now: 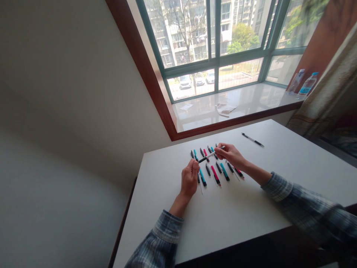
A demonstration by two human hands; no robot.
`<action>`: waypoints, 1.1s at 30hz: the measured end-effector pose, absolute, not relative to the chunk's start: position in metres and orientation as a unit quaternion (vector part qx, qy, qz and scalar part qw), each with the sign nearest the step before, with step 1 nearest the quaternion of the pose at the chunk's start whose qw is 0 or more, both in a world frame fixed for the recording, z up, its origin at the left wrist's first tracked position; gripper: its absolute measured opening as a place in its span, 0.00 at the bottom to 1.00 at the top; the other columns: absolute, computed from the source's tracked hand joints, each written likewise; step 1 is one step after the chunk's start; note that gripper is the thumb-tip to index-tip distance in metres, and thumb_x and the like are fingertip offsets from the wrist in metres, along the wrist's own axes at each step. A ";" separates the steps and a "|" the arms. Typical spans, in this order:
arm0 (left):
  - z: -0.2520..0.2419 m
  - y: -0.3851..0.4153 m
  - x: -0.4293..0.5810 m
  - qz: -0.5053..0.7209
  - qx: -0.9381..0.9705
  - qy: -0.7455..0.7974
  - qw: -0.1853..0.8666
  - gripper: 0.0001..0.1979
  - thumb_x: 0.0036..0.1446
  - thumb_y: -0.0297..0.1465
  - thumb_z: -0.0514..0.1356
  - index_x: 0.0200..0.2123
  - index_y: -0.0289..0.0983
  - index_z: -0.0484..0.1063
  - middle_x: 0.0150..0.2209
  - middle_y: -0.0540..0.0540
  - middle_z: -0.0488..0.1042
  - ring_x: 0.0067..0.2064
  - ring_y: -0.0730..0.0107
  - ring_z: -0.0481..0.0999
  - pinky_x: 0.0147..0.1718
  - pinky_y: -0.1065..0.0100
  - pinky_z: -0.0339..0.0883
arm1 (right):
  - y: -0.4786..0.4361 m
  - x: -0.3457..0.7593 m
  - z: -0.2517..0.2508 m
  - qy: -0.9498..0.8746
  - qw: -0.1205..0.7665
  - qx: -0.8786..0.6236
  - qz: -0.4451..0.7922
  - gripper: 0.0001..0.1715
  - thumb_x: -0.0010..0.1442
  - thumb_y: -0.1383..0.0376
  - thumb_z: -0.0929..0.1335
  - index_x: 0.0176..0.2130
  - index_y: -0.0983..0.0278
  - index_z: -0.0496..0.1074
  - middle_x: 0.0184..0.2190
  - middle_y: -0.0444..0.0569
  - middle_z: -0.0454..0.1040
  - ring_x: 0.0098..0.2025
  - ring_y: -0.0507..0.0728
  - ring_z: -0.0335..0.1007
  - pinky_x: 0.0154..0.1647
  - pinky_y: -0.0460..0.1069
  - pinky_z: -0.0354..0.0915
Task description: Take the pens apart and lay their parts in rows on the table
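A pen with a black grip and a pale barrel (209, 155) is held slantwise above the table between my two hands. My left hand (190, 176) is closed around its lower, dark end. At the upper, pale end, my right hand (229, 154) pinches it between thumb and fingers. Under and around the hands, several pen parts lie in two rough rows, among them a red barrel (214, 174), a teal barrel (224, 172) and a black piece (208, 170). Thin refill-like sticks lie beside some of them. My hands partly cover both rows.
Farther right on the white table (223, 219) lies a single black-and-clear pen (252, 139). Behind the table runs a windowsill with a crumpled cloth or paper (225, 108) and two plastic bottles, one with a blue cap (308, 85). A curtain (326, 89) hangs at the right.
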State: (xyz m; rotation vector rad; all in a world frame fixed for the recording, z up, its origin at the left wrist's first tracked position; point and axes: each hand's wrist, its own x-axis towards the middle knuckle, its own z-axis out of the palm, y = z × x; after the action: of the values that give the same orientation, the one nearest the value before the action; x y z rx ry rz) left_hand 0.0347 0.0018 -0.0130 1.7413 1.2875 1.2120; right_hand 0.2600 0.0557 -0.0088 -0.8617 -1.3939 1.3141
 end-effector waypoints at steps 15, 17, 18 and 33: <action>-0.003 -0.002 0.033 0.414 0.728 0.495 0.231 0.21 0.74 0.44 0.46 0.30 0.40 0.60 0.25 0.53 0.61 0.27 0.70 0.61 0.30 0.68 0.54 | 0.053 0.258 -0.010 -0.637 0.486 -0.451 0.393 0.37 0.64 0.39 0.66 0.18 0.62 0.63 0.14 0.42 0.62 0.19 0.51 0.55 0.24 0.48 0.56; -0.003 -0.002 0.034 0.413 0.729 0.497 0.225 0.21 0.73 0.44 0.48 0.29 0.40 0.59 0.24 0.53 0.60 0.27 0.70 0.60 0.29 0.68 0.53 | 0.052 0.257 -0.009 -0.641 0.487 -0.450 0.387 0.37 0.65 0.40 0.66 0.17 0.62 0.63 0.14 0.42 0.63 0.19 0.51 0.56 0.26 0.49 0.58; -0.003 -0.002 0.034 0.415 0.726 0.499 0.225 0.21 0.73 0.44 0.48 0.28 0.40 0.59 0.24 0.53 0.59 0.26 0.70 0.60 0.29 0.68 0.53 | 0.051 0.256 -0.008 -0.644 0.487 -0.446 0.386 0.37 0.65 0.40 0.66 0.17 0.61 0.63 0.14 0.42 0.63 0.19 0.51 0.56 0.27 0.49 0.58; -0.008 0.005 0.032 0.442 0.679 0.509 0.291 0.25 0.72 0.49 0.48 0.26 0.40 0.59 0.23 0.52 0.64 0.24 0.72 0.61 0.26 0.70 0.55 | 0.050 0.257 -0.002 -0.662 0.493 -0.400 0.399 0.33 0.59 0.39 0.71 0.22 0.61 0.64 0.17 0.41 0.63 0.21 0.51 0.54 0.23 0.48 0.53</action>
State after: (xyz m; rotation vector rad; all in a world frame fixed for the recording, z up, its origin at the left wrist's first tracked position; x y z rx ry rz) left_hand 0.0321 0.0054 -0.0080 1.8104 1.3564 1.1787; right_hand 0.2571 0.0496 -0.0015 -0.9709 -1.6051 0.9678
